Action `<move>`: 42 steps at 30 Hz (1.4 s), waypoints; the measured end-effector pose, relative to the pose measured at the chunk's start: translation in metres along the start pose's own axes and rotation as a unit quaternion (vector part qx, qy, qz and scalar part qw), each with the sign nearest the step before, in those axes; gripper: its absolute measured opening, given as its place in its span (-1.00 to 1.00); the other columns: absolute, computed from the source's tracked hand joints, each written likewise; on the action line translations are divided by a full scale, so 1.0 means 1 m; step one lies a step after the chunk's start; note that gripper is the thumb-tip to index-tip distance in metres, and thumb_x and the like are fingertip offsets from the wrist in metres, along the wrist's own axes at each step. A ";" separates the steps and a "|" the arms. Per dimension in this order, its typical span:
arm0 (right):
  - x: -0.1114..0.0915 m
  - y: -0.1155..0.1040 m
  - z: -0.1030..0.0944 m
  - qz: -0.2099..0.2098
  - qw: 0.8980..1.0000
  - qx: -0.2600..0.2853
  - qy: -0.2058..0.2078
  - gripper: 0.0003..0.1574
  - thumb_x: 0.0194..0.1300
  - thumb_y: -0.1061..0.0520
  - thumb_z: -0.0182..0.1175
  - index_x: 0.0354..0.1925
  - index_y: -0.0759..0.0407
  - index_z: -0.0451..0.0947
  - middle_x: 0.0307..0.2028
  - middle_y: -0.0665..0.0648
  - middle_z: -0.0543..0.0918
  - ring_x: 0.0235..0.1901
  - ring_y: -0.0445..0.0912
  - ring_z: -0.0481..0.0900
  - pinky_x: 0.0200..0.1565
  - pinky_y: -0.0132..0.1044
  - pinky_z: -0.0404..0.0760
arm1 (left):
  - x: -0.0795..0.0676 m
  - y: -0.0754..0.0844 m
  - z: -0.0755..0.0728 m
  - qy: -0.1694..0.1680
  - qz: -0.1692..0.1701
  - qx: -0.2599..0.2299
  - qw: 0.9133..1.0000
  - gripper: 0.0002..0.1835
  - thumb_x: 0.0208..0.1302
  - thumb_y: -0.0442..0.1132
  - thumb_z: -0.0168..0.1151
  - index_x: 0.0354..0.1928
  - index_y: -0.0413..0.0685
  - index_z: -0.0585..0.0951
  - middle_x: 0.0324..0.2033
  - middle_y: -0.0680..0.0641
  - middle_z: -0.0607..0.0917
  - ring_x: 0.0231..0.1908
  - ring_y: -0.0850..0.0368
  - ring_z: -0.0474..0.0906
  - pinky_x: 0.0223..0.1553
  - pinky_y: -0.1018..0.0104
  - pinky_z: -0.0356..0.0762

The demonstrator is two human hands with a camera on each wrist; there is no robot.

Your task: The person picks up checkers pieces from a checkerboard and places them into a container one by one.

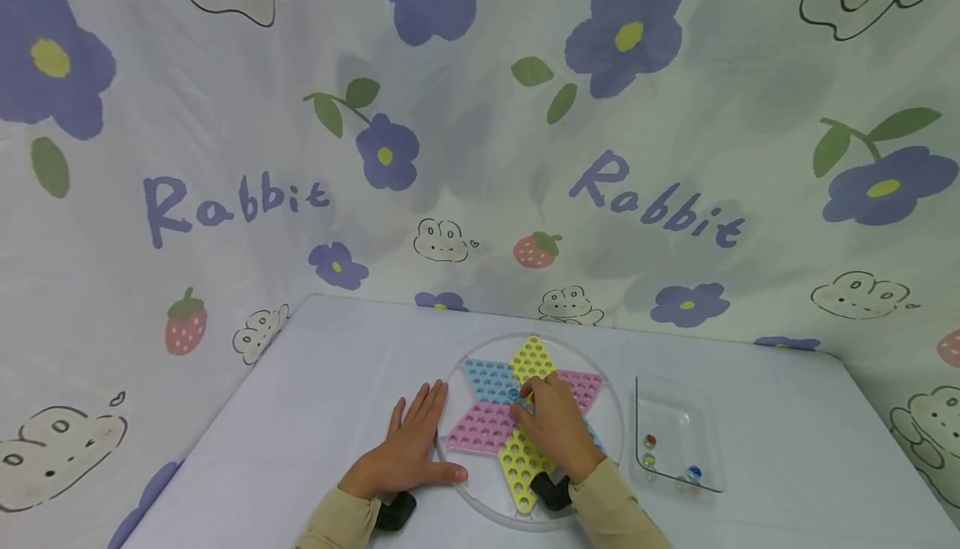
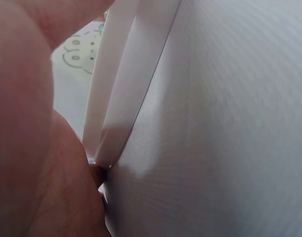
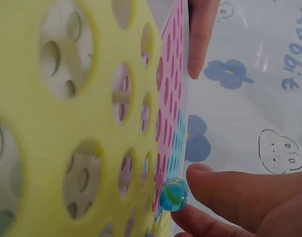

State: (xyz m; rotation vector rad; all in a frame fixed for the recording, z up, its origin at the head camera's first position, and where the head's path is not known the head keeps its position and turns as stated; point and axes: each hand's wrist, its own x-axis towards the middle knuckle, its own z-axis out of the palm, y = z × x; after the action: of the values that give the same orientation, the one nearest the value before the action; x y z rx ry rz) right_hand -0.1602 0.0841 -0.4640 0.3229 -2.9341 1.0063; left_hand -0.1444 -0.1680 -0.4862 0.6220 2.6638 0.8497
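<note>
A round Chinese checkers board (image 1: 480,495) with a clear rim and a pink, yellow and blue star full of holes lies on the table. My right hand (image 1: 557,422) is over the star's middle. Its thumb and forefinger tips pinch a blue-green marble (image 3: 173,194) low at the board's surface, and the same marble (image 1: 513,395) shows beside the blue section in the head view. To the left, my left hand (image 1: 408,445) lies with straight, spread fingers against the rim, its thumb (image 1: 447,472) reaching over the near edge. Up close, the pale rim (image 2: 116,84) fills the left wrist view.
A clear rectangular tray (image 1: 678,399) stands right of the board, with several marbles near its front side, among them a red one (image 1: 650,441) and a blue one (image 1: 694,472). Behind the white table (image 1: 352,341) hangs a patterned cloth (image 1: 480,157).
</note>
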 end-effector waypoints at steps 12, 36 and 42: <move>0.003 -0.003 0.000 0.013 1.000 -0.019 -0.012 -0.73 0.29 0.10 0.39 -0.20 0.29 0.62 -0.37 0.08 0.49 -0.36 -0.09 0.35 -0.36 -0.27 0.37 | 0.000 0.000 0.000 -0.005 -0.008 -0.008 1.000 0.36 0.09 0.34 0.39 0.58 -0.28 -0.22 0.58 -0.29 -0.19 0.55 -0.26 -0.38 0.38 -0.38 -0.50; 0.000 -0.007 -0.007 0.026 0.999 0.001 -0.019 -0.75 0.29 0.15 0.39 -0.20 0.28 0.58 -0.40 0.06 0.40 -0.41 -0.11 0.32 -0.44 -0.33 0.35 | 0.000 0.000 0.001 -0.003 -0.017 -0.001 1.000 0.38 0.07 0.36 0.39 0.58 -0.28 -0.21 0.58 -0.27 -0.17 0.55 -0.24 -0.38 0.38 -0.36 -0.52; -0.004 -0.007 -0.011 0.002 1.000 -0.003 -0.002 -0.78 0.29 0.16 0.38 -0.21 0.27 0.57 -0.40 0.03 0.40 -0.41 -0.13 0.32 -0.40 -0.33 0.35 | 0.001 -0.002 0.003 -0.003 -0.021 0.006 1.000 0.38 0.06 0.38 0.38 0.59 -0.26 -0.21 0.58 -0.24 -0.17 0.55 -0.22 -0.40 0.38 -0.34 -0.55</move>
State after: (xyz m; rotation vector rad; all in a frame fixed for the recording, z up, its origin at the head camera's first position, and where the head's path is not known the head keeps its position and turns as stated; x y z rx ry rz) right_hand -0.1555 0.0866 -0.4513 0.3193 -2.9425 0.9979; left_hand -0.1448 -0.1675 -0.4901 0.5674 2.6682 0.8191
